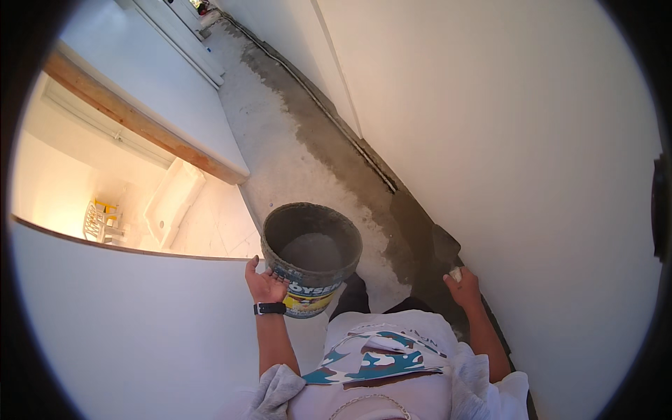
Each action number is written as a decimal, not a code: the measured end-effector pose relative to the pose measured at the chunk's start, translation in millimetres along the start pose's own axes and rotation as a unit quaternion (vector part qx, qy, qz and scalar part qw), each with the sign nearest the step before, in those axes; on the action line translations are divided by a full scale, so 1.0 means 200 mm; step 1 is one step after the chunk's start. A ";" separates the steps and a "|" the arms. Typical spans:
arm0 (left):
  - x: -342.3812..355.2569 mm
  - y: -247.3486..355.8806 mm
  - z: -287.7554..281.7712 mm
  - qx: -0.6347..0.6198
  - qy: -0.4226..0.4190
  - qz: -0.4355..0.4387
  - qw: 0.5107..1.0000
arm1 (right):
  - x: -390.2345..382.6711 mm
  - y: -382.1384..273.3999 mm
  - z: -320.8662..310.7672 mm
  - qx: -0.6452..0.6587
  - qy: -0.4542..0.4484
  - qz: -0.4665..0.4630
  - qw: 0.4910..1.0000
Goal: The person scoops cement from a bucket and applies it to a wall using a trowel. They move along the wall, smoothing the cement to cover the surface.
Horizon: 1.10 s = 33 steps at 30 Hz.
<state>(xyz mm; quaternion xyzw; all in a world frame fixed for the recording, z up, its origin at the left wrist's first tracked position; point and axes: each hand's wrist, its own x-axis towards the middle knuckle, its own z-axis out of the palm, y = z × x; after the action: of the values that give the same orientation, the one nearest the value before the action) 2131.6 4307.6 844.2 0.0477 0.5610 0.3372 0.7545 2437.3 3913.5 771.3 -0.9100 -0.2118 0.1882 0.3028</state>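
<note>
1. The person's left hand (266, 285) is at the near left side of a bucket (313, 299), palm turned up, thumb standing apart and fingers loosely bent toward the bucket's wall; whether it grips or only touches cannot be told. A black watch (270, 308) circles its wrist.
2. The right hand (463, 288) is closed around the pale handle of a trowel (446, 243), whose grey blade points forward, close to the right-hand wall.
3. The bucket stands out in front of the body, left of centre, its mouth open toward the viewer. Grey matter coats the rim and inner wall, and a lighter grey mass (309, 250) lies inside. Its outside bears a blue and yellow label.
4. The person wears a white shirt (392, 360) with a teal and brown pattern, and dark trousers (352, 297).
5. Beyond the bucket runs a narrow pale floor (262, 133). A darker grey, damp-looking strip (336, 157) covers its right side, with a thin pale line, perhaps a pipe (372, 161), along it.
6. A tall white wall (518, 168) borders the right.
7. On the left, past a low white wall (147, 315), a brightly lit space holds a white chair (92, 222); a wooden beam (140, 115) crosses above it.
</note>
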 end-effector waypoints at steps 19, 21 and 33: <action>2.33 0.98 0.94 0.284 -0.073 -0.042 0.955 | 1.25 -0.91 1.22 -0.034 0.026 0.152 0.988; 2.58 0.95 1.01 0.300 -0.076 -0.048 0.950 | 1.33 -0.96 1.29 -0.054 0.029 0.151 0.987; 3.70 0.16 1.58 0.368 -0.201 -0.060 0.906 | 2.04 -0.72 1.58 -0.098 0.039 0.202 0.974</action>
<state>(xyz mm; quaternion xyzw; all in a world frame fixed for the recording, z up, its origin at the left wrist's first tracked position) 2501.8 4845.4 370.9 0.3546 0.4837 0.0439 0.7990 2591.6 4370.2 539.5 -0.9657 -0.0287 0.1887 0.1759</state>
